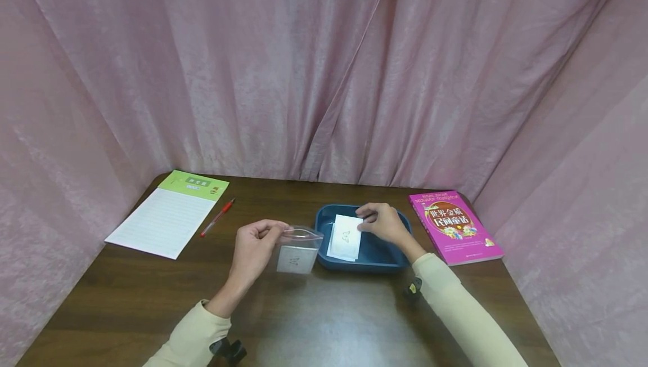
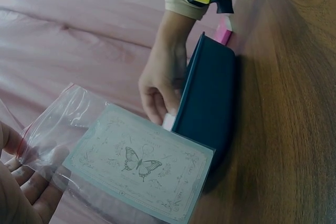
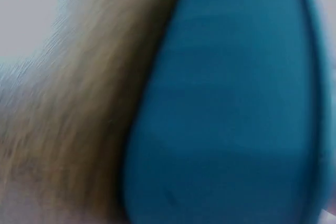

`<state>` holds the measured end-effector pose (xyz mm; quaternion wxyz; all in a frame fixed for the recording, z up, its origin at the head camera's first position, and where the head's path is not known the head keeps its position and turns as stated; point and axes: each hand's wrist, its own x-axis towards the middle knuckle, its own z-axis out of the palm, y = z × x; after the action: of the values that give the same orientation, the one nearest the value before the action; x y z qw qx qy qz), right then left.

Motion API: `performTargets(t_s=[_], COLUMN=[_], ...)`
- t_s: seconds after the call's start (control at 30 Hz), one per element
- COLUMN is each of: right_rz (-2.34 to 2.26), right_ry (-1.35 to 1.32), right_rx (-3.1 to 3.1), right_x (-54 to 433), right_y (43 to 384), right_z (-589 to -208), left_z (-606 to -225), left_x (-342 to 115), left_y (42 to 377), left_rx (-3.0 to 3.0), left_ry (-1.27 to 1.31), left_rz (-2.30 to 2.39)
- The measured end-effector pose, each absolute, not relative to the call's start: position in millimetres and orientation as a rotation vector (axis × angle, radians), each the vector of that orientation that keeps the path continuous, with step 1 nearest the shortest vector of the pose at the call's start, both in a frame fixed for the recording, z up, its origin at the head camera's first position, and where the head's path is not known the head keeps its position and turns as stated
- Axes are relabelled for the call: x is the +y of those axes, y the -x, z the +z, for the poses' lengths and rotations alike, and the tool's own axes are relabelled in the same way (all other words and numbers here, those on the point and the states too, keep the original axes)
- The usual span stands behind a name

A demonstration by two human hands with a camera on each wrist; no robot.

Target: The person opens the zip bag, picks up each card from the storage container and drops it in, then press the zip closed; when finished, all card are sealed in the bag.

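Note:
My left hand (image 1: 250, 249) pinches the top corner of a clear zip bag (image 1: 302, 233), which hangs just left of the blue tray (image 1: 364, 267). Inside the bag is a pale card (image 1: 296, 260); the left wrist view shows a butterfly printed on this card (image 2: 142, 163) within an ornate border. My right hand (image 1: 386, 223) reaches over the tray and pinches the right edge of a white card (image 1: 348, 237) with a small drawing on it. More white paper shows beneath that card. The right wrist view holds mostly the tray's blurred outer wall (image 3: 220, 103), with the hand hidden.
At the left of the brown table (image 1: 324, 322) lies a lined writing pad (image 1: 162, 223) with a green header, a red pen (image 1: 217, 218) beside it. A pink book (image 1: 455, 226) lies right of the tray. Pink curtains (image 1: 253, 74) hang behind the table and at its sides.

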<state>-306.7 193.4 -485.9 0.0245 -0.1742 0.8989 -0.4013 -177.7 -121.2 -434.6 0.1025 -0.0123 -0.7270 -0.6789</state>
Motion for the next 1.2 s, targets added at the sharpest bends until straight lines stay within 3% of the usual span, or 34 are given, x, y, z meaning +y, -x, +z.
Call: performTargets(t_s=[1.2], right_rz=[-1.523], right_ry=[0.748], right_rx=[2.89], right_x=[183.7], right_y=[262.5], right_z=[-393.0], left_z=[-437.5], left_x=[-121.4], left_y=[178.8], left_rx=[-2.17], left_ry=[0.029], left_rz=[-1.983])
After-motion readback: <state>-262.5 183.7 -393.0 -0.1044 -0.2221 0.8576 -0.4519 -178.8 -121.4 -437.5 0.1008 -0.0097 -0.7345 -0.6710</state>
